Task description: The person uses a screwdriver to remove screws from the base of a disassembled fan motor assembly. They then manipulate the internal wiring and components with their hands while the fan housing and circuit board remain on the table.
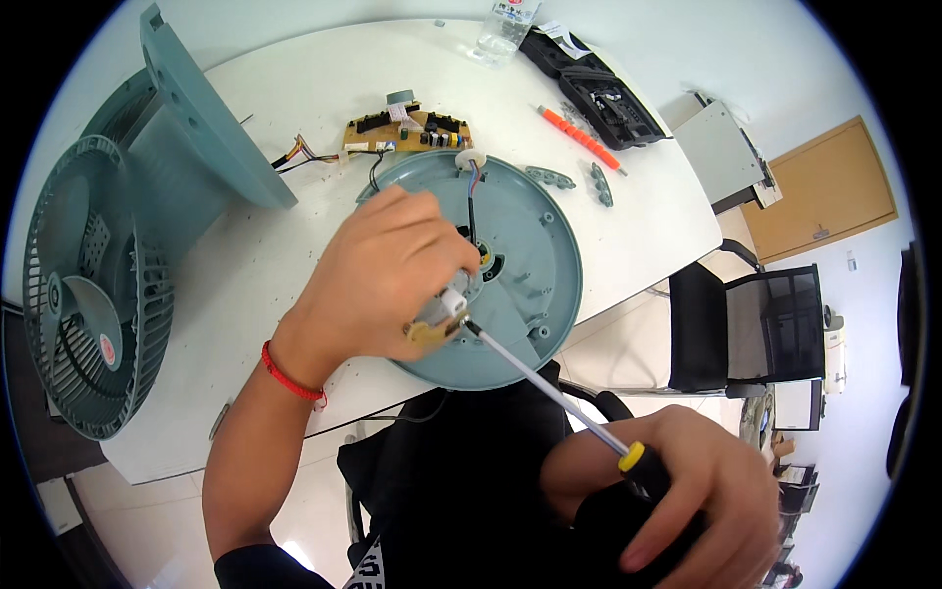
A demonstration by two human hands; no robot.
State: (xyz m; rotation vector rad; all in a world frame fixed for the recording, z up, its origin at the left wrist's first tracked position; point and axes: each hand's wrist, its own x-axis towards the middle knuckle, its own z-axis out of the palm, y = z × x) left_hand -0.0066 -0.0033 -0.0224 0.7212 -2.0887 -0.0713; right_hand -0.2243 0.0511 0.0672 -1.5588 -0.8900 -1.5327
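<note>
My left hand (pixel 392 265), with a red cord bracelet on the wrist, is closed around a small white and yellowish part (pixel 453 302). It holds the part over the round grey-green fan base (pixel 549 265), which lies with its ribbed inside facing up. In my right hand (pixel 711 491) is the black and yellow handle of a screwdriver (pixel 549 391). Its long shaft slants up to the left, and the tip meets or nearly meets the small part. My fingers hide much of that part. Thin wires (pixel 473 201) run from a round white piece toward the base's middle.
A circuit board (pixel 422 140) with wires lies behind the base. The fan head and stand (pixel 167 187) take up the table's left side. An orange pen-shaped tool (pixel 579 137), grey button strips (pixel 601 185), an open black tool case (pixel 608 103) and a bottle (pixel 502 37) are at the back right.
</note>
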